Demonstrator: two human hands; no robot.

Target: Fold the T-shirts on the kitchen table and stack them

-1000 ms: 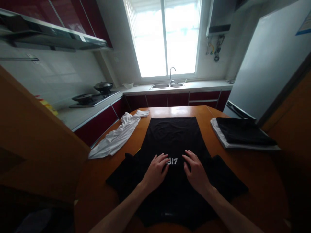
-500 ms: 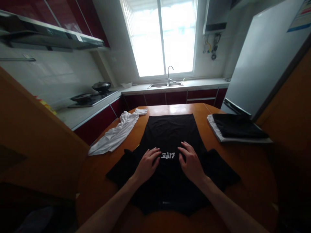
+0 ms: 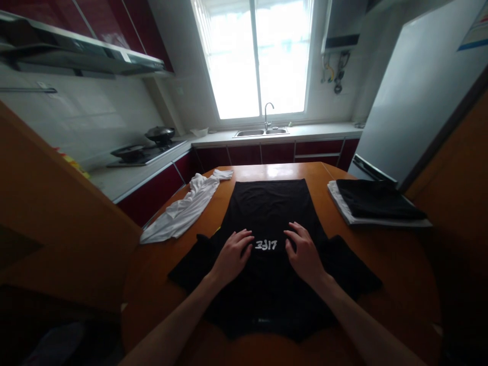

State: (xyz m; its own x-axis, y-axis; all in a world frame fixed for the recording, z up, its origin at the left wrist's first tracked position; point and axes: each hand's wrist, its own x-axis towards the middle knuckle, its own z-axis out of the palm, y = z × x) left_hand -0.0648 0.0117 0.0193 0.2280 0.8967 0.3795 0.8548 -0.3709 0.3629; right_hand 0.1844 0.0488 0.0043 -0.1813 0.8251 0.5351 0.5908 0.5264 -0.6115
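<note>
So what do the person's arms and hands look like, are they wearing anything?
Both forearms are bare, with no sleeves showing. The left hand and the right hand wear no gloves, and no rings, watch or bracelets can be made out in the dim light.

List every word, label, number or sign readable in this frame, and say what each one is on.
"LIFE": white print on the black T-shirt, seen upside down between the left hand and right hand.
Small pale mark near the shirt's collar: too small to read.
Poster by the fridge: blurred, unreadable.
Label on the range hood: too small to read.
</note>
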